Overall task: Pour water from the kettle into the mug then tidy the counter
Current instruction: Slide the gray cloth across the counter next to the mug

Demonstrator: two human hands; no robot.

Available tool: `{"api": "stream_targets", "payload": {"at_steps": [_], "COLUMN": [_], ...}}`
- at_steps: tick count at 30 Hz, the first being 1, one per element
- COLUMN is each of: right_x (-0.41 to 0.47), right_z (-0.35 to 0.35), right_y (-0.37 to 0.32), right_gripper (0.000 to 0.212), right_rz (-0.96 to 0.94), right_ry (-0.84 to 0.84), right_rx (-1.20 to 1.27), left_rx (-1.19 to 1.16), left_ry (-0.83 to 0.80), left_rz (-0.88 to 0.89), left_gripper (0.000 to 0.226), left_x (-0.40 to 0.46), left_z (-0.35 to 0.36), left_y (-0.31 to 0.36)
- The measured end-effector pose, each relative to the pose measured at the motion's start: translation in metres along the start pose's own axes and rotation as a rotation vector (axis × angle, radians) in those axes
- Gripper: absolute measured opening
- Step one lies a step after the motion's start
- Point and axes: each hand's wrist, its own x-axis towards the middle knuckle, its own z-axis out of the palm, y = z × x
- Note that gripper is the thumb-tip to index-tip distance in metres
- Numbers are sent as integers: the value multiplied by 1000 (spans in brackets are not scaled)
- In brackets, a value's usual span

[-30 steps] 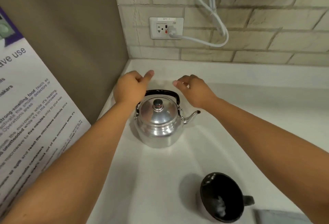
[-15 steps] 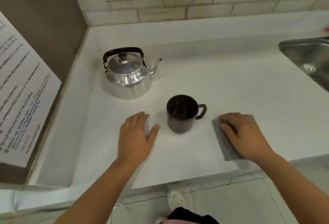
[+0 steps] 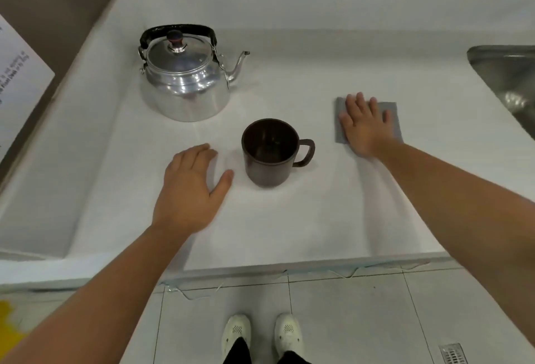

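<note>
Kettle [image 3: 185, 74] of shiny metal stands upright in the upper left of the frame, lid on, black handle folded back, spout pointing right toward the middle. Below it, in the centre left, the left hand [image 3: 189, 190] lies flat and open on the white tabletop [image 3: 289, 224], gripping nothing, thumb just beside the mug [image 3: 270, 155] but apart from it. The dark mug sits at centre, upright, handle to the right; whether it holds water I cannot tell, its inside is too dark. Further right, the right hand [image 3: 364, 126] presses open-palmed on a grey cloth [image 3: 392, 117], fingers spread. A steel sink [image 3: 506, 79] shows at the right edge. Judging by this, pouring looks finished or skipped, and wiping the tabletop is what remains.
</note>
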Motion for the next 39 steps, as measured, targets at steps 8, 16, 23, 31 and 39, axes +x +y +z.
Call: {"api": "stream_targets", "payload": {"at_steps": [8,16,23,31,39], "right_x": [52,-11,-182,-248,-188], "right_z": [11,7,42,70,63], "right_y": [-86,11,-41,-135,-256], "right_gripper": [60,59,62,60,58], "right_rz": [-607,-219,-233,-475,-627], "right_ry": [-87,46,-4,-1,-184], "right_rx": [-47,16,64,88,102], "left_rx": [9,32,38,-2,-218], "left_ry": [20,12,-10,-169,31], "left_rz": [-28,-37,-15,9,-84], "left_gripper": [50,49,50,55,30], "left_x": [0,1,-2,-26,-57], "left_z": [1,-1,-2,-31,-74], "left_y": [1,5,7,-13,-42]}}
